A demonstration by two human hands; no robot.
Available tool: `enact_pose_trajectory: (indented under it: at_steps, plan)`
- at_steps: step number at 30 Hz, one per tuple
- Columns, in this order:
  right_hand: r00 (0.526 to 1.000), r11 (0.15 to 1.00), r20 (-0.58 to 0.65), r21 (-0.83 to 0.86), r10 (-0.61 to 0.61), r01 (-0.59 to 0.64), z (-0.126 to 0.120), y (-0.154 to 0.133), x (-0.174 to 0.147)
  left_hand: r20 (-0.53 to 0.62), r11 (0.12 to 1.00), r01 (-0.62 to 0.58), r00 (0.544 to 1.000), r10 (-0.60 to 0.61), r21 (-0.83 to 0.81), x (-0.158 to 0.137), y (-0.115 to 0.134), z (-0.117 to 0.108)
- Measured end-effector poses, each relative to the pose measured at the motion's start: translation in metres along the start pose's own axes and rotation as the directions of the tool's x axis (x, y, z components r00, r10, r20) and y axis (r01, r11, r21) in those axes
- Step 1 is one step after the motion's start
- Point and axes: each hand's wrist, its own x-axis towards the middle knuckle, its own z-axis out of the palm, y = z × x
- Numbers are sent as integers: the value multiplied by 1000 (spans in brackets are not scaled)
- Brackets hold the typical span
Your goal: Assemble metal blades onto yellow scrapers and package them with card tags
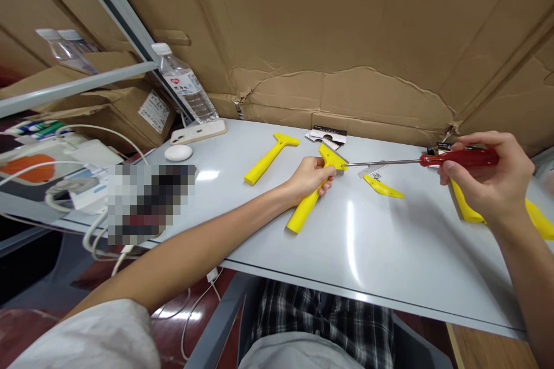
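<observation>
Being gripped in the left hand (pixel 314 181), a yellow scraper (pixel 305 213) is being held over the gray table (pixel 389 259), its handle slanting toward the near edge; fingers are being wrapped around the neck, with the thumb pressed near the head. A red screwdriver (pixel 471 157) is being grasped by its handle in the right hand (pixel 504 179), fingers and thumb curled around it, while its tip is being set at the scraper's head. A loose yellow piece (pixel 383 187) is lying on the near side of the shaft, small metal parts (pixel 377 176) beside it. A second scraper (pixel 266 162) is lying to the left.
</observation>
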Motion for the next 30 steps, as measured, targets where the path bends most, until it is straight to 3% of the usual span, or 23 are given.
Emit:
enact_pose_trajectory:
  at_steps: [13, 21, 30]
  plan:
    - [999, 998, -45, -69, 8, -11, 2, 5, 1, 8, 1000, -1, 1000, 1, -30, 1, -2, 0]
    - [1000, 1000, -1, 14, 25, -25, -2, -3, 0, -4, 1000, 10, 1000, -10, -24, 0, 0, 1]
    - [998, 996, -56, -83, 28, -33, 1, 0, 1, -6, 1000, 7, 1000, -7, -28, 1, -1, 0]
